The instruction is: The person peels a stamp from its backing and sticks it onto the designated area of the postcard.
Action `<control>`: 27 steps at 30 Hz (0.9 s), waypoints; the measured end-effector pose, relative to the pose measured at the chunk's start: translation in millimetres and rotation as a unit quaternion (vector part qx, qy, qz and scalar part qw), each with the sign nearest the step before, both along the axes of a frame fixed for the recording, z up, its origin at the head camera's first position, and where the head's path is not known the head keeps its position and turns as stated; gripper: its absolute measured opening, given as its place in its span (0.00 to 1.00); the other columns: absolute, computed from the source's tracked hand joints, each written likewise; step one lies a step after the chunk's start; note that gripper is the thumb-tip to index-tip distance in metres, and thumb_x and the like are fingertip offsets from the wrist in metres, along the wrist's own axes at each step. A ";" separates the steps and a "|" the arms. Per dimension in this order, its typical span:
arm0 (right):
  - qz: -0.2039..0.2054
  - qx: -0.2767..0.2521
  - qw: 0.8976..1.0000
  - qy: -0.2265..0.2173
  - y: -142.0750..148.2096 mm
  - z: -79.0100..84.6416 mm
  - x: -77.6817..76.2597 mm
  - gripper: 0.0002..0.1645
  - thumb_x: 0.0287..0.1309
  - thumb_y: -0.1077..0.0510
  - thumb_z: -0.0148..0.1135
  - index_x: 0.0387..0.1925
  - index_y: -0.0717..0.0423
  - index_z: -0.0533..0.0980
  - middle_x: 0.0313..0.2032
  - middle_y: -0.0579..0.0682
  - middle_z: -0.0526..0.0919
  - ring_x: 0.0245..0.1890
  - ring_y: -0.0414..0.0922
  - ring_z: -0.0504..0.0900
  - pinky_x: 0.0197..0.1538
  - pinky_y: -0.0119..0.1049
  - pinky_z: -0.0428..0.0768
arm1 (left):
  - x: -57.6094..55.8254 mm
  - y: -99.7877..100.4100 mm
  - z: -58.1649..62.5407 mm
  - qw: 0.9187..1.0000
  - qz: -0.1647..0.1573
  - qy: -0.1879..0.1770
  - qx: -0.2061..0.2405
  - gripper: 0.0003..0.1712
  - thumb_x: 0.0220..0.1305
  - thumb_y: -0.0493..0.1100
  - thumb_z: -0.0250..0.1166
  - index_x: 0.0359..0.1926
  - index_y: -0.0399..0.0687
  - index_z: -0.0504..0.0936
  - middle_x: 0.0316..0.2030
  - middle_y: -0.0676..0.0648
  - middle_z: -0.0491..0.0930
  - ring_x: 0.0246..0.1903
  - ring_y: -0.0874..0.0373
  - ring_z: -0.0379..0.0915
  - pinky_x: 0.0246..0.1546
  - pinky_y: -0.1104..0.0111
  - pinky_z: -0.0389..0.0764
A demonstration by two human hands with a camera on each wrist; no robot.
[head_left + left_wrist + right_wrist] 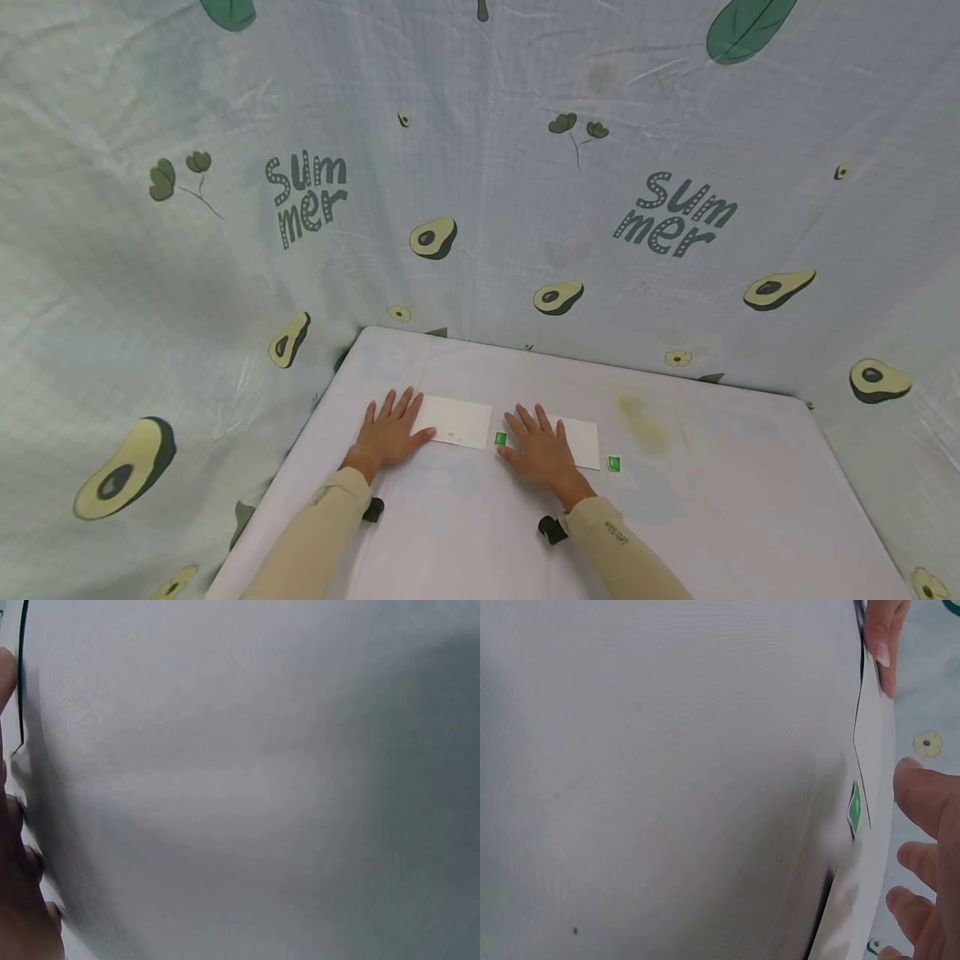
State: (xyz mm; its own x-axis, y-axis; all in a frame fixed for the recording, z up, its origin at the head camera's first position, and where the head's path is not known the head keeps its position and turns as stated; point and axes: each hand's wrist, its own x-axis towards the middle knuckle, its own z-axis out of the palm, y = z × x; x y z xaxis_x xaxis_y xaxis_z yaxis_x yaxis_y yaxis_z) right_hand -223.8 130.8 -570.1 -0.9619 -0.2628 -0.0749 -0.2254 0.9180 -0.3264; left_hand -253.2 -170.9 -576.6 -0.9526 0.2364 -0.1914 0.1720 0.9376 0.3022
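My left hand [390,437] lies with fingers spread at the left end of a blank-looking white card [459,421], its thumb reaching over the near edge. To the right, my right hand [542,454] is spread over the left part of a second white card [585,442], hiding that end. A small green stamp-like square [500,438] sits between the cards, close to the right hand's thumb. Another green square [614,463] lies just right of the second card. In the right wrist view, the right fingers [937,855] are extended and hold nothing.
A white-covered table [720,483] bears everything, with a yellowish stain [641,423] to the right of the cards. Cloth printed with avocados [432,238] and lettering hangs behind and at both sides. Black wrist devices [552,530] show below the sleeves.
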 end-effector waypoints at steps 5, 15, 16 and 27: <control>0.003 -0.004 1.000 -0.004 -0.4 -0.9 -4.3 0.40 0.70 0.36 0.62 0.77 0.45 0.67 0.80 0.52 0.63 0.83 0.61 0.52 0.79 0.72 0.51 | 1.0 -1.4 0.5 1.000 0.000 0.005 -0.005 0.48 0.77 0.68 0.51 0.83 0.45 0.51 0.84 0.39 0.44 0.83 0.34 0.35 0.80 0.33 0.40; -0.009 -0.024 1.000 -0.001 -3.8 -6.3 -10.2 0.36 0.68 0.40 0.65 0.73 0.47 0.73 0.77 0.53 0.69 0.82 0.61 0.56 0.79 0.71 0.54 | 1.9 -1.2 -2.4 1.000 0.001 0.008 -0.009 0.49 0.76 0.69 0.51 0.83 0.46 0.52 0.85 0.40 0.43 0.84 0.34 0.34 0.80 0.33 0.40; -0.010 -0.031 0.999 0.002 -4.2 -6.9 -10.5 0.35 0.68 0.41 0.66 0.72 0.48 0.74 0.77 0.54 0.69 0.82 0.61 0.57 0.79 0.70 0.54 | 1.8 -1.2 -3.0 1.000 0.001 0.008 -0.011 0.49 0.76 0.69 0.51 0.83 0.46 0.52 0.85 0.40 0.43 0.84 0.34 0.34 0.80 0.33 0.40; -0.046 -0.145 0.986 0.071 -7.7 -7.5 -13.9 0.22 0.62 0.53 0.74 0.56 0.57 0.85 0.61 0.58 0.84 0.68 0.60 0.77 0.71 0.59 0.74 | 2.0 0.4 -0.7 1.000 0.002 0.010 0.006 0.48 0.76 0.68 0.53 0.83 0.46 0.53 0.84 0.39 0.44 0.83 0.33 0.34 0.79 0.33 0.39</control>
